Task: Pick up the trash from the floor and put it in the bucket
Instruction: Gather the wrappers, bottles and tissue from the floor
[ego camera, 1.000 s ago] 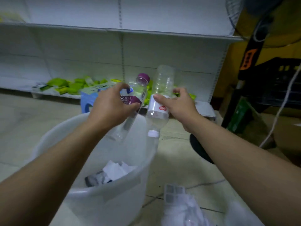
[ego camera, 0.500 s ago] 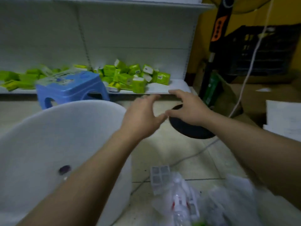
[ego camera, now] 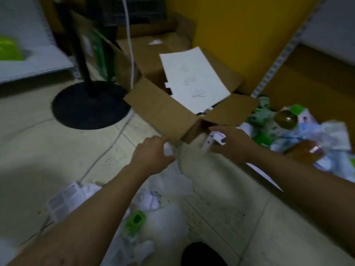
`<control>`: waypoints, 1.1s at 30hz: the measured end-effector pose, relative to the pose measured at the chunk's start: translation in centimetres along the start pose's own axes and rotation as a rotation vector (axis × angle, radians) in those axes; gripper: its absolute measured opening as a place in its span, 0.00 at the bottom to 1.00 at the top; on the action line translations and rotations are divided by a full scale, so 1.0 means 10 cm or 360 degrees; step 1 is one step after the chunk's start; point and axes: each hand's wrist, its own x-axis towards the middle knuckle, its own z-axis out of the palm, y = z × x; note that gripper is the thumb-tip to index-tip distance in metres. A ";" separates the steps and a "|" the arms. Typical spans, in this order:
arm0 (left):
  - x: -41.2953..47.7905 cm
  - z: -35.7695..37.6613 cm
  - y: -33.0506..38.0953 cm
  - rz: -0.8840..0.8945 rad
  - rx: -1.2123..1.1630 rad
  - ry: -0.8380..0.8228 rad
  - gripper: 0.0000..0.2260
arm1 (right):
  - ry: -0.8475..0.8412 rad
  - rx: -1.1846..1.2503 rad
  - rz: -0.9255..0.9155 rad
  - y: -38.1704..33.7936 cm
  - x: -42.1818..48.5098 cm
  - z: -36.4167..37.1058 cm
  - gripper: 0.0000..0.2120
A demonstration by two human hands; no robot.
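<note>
shop back corner | white slotted shelving [ego camera: 34, 62] | cardboard boxes [ego camera: 163, 112] (one open) | tiled floor [ego camera: 48, 150]

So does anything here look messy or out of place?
Yes. Crumpled white paper and wrappers litter the floor tiles by both hands, more packaging is heaped at right, and loose sheets lie skewed across an open cardboard box.

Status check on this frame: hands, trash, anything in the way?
Left hand and right hand reaching at white trash by the cardboard box; grip unclear. Bucket out of view. More litter on floor.
</note>
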 end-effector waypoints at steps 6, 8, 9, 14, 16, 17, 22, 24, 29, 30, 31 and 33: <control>-0.03 0.49 0.11 -0.0012 0.0037 -0.0082 0.28 | -0.0165 -0.0166 0.0237 0.66 -0.40 0.14 0.31; -0.03 0.62 -0.01 -0.0012 0.0060 -0.0061 0.28 | -0.0273 -0.0128 0.0200 0.70 -0.24 0.46 0.32; -0.02 0.69 -0.08 -0.0024 0.0067 -0.0043 0.28 | -0.0316 -0.0078 0.0184 0.72 -0.14 0.63 0.33; -0.17 1.02 -0.42 -0.0279 0.0099 0.0074 0.27 | -0.0457 0.0008 -0.0111 0.67 0.34 1.54 0.35; -0.41 1.06 -0.57 -0.0459 0.0065 0.0081 0.27 | -0.0558 -0.0026 -0.0191 0.60 0.45 1.77 0.37; -0.54 1.07 -0.63 -0.0535 0.0050 0.0063 0.27 | -0.0599 -0.0052 -0.0224 0.57 0.49 1.85 0.37; -0.84 0.93 -0.75 -0.0583 0.0195 0.0141 0.22 | -0.0588 -0.0437 -0.0445 0.38 0.77 2.20 0.45; -0.81 0.95 -0.74 -0.0533 0.0230 0.0190 0.22 | -0.0555 -0.0529 -0.0485 0.34 0.85 2.30 0.46; -0.57 1.09 -0.64 -0.0450 0.0254 0.0155 0.30 | -0.0434 -0.0482 -0.0605 0.47 0.57 2.52 0.26; -0.50 1.12 -0.62 -0.0440 0.0284 0.0091 0.32 | -0.0453 -0.0384 -0.0606 0.52 0.49 2.54 0.24; -0.44 1.15 -0.60 -0.0432 0.0334 0.0002 0.33 | -0.0499 -0.0273 -0.0608 0.56 0.41 2.56 0.22; -0.33 1.22 -0.60 -0.0443 0.0479 -0.0134 0.36 | -0.0573 -0.0106 -0.0624 0.64 0.31 2.56 0.19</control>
